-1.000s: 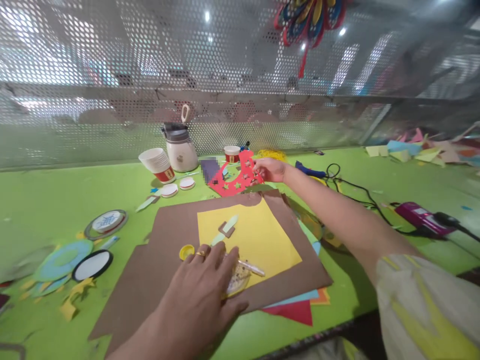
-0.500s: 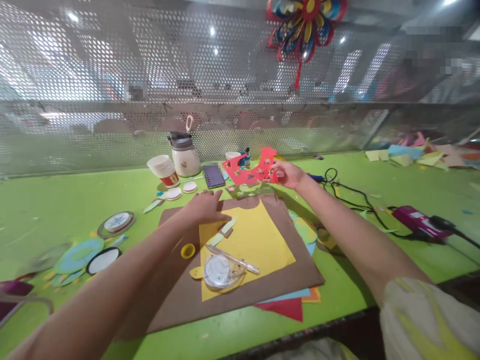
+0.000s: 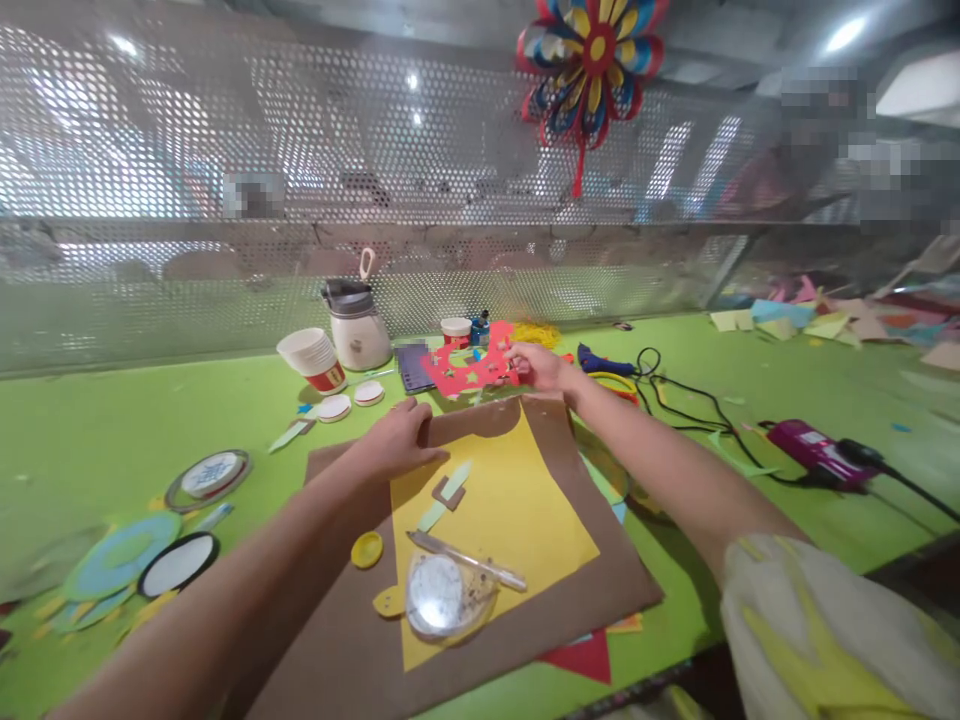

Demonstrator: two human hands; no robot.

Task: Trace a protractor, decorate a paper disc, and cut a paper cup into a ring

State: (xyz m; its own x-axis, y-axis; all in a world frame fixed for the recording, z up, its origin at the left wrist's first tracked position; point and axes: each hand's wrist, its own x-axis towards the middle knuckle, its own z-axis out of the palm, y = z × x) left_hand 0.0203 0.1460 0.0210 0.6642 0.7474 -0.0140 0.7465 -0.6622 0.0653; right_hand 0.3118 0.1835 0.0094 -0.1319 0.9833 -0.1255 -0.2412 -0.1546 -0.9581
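Note:
My right hand pinches a red paper sheet with star-shaped holes, holding it above the table behind the brown cardboard. My left hand has its fingers curled over the far edge of the brown cardboard, the thumb reaching onto the yellow paper. On that paper lie a green and brown paper piece, a pen-like craft knife and a clear round container. A small yellow lid rests left of the yellow paper.
Stacked paper cups, a white jug and a phone stand or lie behind. At right are a blue glue gun and a purple power box with cords. Paper flower pieces lie left.
The red paper has moved down and left in view with my right hand. My left hand's outstretched fingers have curled over the cardboard's far edge. The head view has shifted slightly.

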